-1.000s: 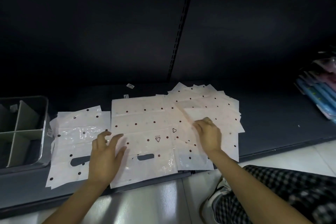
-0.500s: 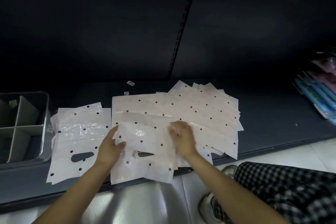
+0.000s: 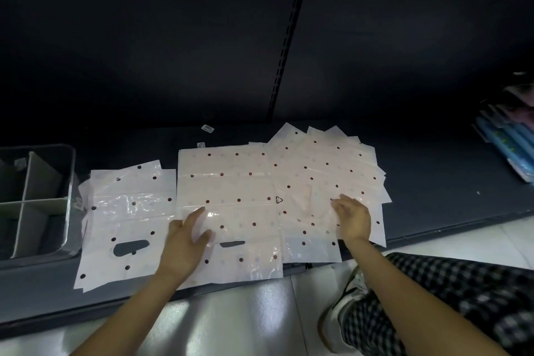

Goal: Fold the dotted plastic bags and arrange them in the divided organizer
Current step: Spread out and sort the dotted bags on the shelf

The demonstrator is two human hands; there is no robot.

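1. Nearest: pale glossy floor [image 3: 231, 324], with a checked trouser leg [image 3: 450, 306] and a shoe [image 3: 346, 298] folded in at lower right, as of someone crouched low before a shelf.
2. Two bare forearms reaching forward onto the dark shelf [image 3: 433, 182], which carries the bags.
3. Left hand [image 3: 185, 243] resting flat on the lower left part of the middle bag [image 3: 228, 196], fingers straight and spread, thumb apart, gripping nothing; likely pinning the slippery sheet so it lies smooth for folding.
4. Right hand [image 3: 352, 218] laid on the right pile of bags [image 3: 323, 176], fingers [image 3: 338, 205] relaxed and slightly bent, pressing rather than pinching; probably steadying that fanned stack or feeling for the next sheet.
5. Middle bag spread fully open, crease lines running across it, handle cut-out toward the near edge, which overhangs the shelf lip.
6. Left pile of bags [image 3: 127, 211], just beside the middle bag, also flat, dotted, with a dark handle slot; none looks folded yet.
7. Far left: the grey divided organizer [image 3: 68, 182], just beside the left pile, compartments split by upright partitions; no folded bag visible inside.
8. Far right: blue packets [image 3: 502, 147], well apart.
9. Behind: dark shelving back panel with a slotted upright [image 3: 289, 37].
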